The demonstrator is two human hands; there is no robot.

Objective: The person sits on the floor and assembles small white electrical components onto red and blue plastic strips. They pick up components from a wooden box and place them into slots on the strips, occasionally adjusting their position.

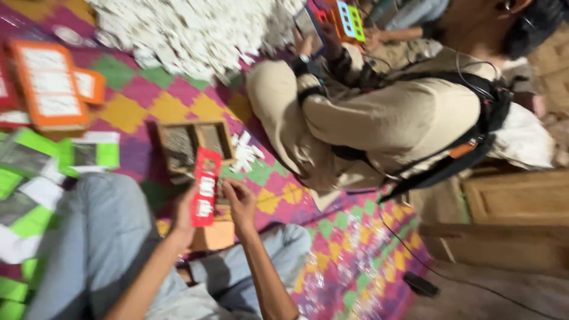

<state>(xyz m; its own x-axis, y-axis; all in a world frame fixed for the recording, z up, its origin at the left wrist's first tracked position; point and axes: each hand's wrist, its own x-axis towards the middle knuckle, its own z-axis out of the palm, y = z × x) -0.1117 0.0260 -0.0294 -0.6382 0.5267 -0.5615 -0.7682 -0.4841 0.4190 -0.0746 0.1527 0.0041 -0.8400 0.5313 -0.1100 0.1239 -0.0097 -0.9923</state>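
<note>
Roughly centred — red card: the red card (pixel 205 188) with white panels stands upright in front of the person's lap, lifted off the floor so both hands can work it.
Left hand: the left hand (pixel 185 214) pinches the card's left edge and lower part, steadying it.
Right hand: the right hand (pixel 240 200) is curled at the card's right edge, fingertips pressed together on it; blur hides the exact grip.
Wooden tray: a two-compartment wooden tray (pixel 195 145) lies just beyond the card, within easy reach.
White bits: small white pieces (pixel 244 151) lie right of the tray; a large white heap (pixel 189 32) sits well beyond the card.
Co-worker: a seated person in beige (pixel 379 118) is to the card's right.
Floor mat: a chequered mat (pixel 349 249) carries everything.
</note>
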